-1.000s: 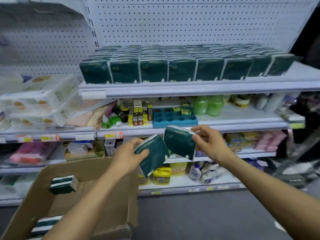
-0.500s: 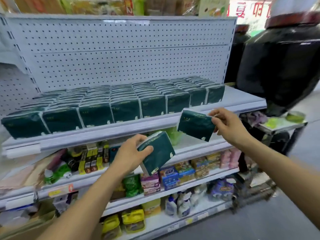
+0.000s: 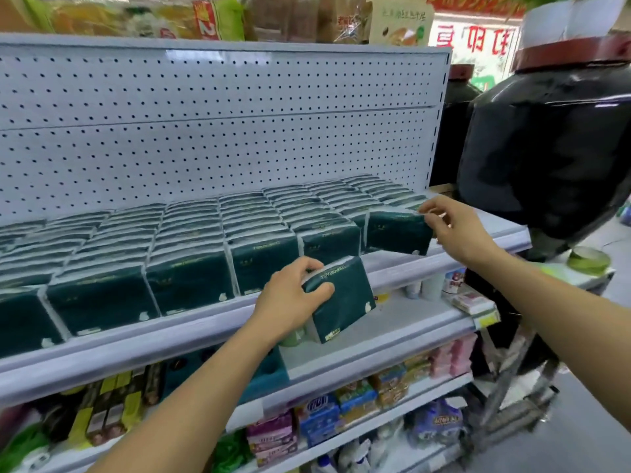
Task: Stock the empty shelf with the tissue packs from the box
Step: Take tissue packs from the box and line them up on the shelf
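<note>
My right hand [image 3: 456,230], right of centre in the frame, pinches the upper right corner of a dark green plastic-wrapped tissue pack [image 3: 397,233] between thumb and fingertips, holding it upright at the right end of the front row on the white metal shelf [image 3: 505,235]; I cannot tell whether its bottom edge already touches the shelf surface. My left hand [image 3: 290,297], at the centre of the frame, grips a second dark green tissue pack [image 3: 343,302], thumb across its front face and fingers curled over its top edge, the pack tilted and held in the air just in front of the shelf lip, below the row. The rows of dark green tissue packs [image 3: 191,254] stand upright and pressed together, running from the left edge of the frame to the pack in my right hand, several deep toward the white perforated back panel [image 3: 218,131] filling the upper left. Beyond my right hand a short bare stretch of shelf remains at its right end. Below sit lower shelves of mixed packaged goods [image 3: 341,414], blurred. At the upper right stands a large glossy black jar [image 3: 553,158] with a dark red rim.
</note>
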